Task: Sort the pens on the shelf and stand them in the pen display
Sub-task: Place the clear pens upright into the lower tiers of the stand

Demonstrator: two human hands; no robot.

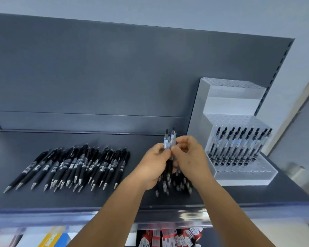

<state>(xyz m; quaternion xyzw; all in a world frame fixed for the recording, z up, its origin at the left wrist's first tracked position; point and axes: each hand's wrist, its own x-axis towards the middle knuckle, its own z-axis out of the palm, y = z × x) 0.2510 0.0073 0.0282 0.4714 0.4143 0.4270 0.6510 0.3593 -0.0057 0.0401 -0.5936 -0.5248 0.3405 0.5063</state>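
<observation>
While the left hand [154,164] and right hand [189,154] together gripped a bundle of clear pens [169,139] upright above the shelf [96,198], black pens [75,166] lay left; the pen display [239,175] behind held a row.

Evenly lit, soft and cool, no hard source visible. Faint diffuse shadows under hands [155,163] and beside the black pens [70,166]. Dull sheen on shelf [78,198] front edge, small bright glare spot on the rail near right. White display [227,107] close to blown out, hole pattern washed. Strong wide-angle bending: back panel [114,68] top edge slopes, right side curves. Motion blur on clear pens [169,139] held in hands and the loose ones below. Lower shelf packs [168,237] smeared, corners soft.
</observation>
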